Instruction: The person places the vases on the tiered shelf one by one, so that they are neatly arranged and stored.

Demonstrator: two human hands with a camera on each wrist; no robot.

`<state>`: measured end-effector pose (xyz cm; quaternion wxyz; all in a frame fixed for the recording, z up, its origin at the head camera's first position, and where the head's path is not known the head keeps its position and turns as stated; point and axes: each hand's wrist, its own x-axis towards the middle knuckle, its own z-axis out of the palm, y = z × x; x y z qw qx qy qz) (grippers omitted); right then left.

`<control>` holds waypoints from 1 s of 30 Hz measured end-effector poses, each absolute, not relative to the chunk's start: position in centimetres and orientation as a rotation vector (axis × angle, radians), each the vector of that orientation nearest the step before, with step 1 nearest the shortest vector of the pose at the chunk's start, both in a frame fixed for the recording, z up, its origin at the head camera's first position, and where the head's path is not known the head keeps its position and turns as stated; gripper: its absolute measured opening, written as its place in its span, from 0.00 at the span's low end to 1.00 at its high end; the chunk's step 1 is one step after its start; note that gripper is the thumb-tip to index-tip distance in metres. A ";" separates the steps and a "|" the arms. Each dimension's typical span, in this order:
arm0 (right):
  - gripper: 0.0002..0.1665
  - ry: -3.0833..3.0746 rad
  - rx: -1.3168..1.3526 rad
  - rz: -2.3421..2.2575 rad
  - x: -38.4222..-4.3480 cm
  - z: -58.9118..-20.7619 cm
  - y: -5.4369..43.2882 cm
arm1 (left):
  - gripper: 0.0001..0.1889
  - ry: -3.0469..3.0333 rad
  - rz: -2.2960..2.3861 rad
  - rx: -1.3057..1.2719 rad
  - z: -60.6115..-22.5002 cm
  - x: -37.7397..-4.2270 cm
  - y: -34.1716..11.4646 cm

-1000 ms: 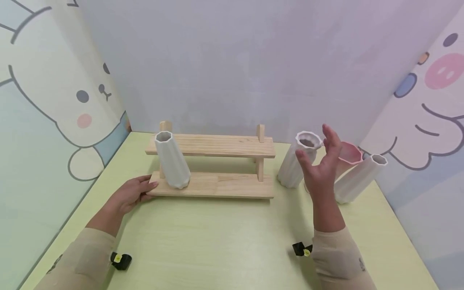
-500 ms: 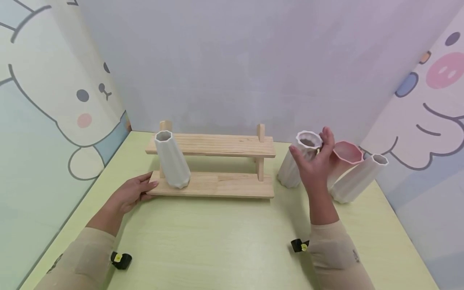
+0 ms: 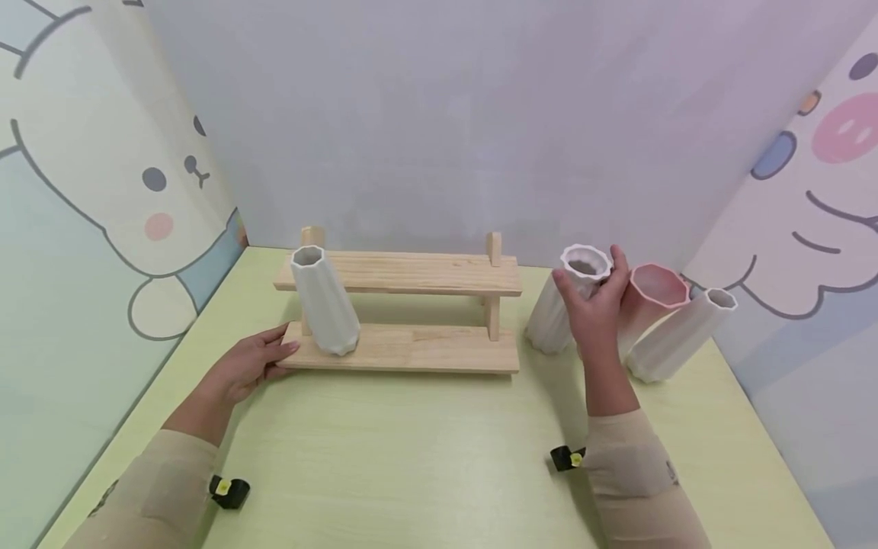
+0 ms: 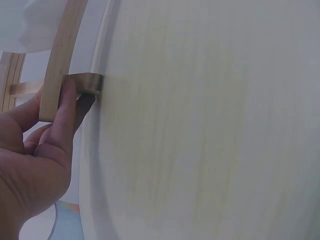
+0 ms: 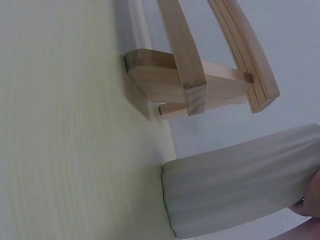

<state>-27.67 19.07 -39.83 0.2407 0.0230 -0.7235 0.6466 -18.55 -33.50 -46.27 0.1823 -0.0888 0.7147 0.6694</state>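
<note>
You face a pale yellow-green desk (image 3: 411, 465) with faint grain and a soft sheen. Behind the desk you have a plain greyish back wall (image 3: 411, 114), tinted pink in places. Left of the desk, your side wall (image 3: 62, 374) bears a white cartoon animal (image 3: 103, 175); right of it, another wall (image 3: 802, 381) shows a pink-snouted one (image 3: 782, 206).

Honestly can't tell if it's a home or a studio, but it looks like a little booth or kid-style corner, with a pale yellow-green table (image 3: 411, 457) against a plain grey wall (image 3: 439, 137) and big cartoon animals (image 3: 116, 198) on both side walls (image 3: 830, 381).
</note>
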 end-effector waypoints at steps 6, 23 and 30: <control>0.52 -2.034 -0.008 1.762 -27.6 -39.4 19.2 | 0.42 2.020 1.889 -0.256 -46.4 -18.7 -33.4; 0.46 -2.086 -0.035 1.652 -28.3 -40.9 19.3 | 0.44 2.034 1.874 -0.271 -46.3 -18.6 -33.6; 0.46 -2.098 -0.049 1.612 -28.2 -40.9 19.3 | 0.44 2.028 1.882 -0.264 -46.3 -18.5 -33.5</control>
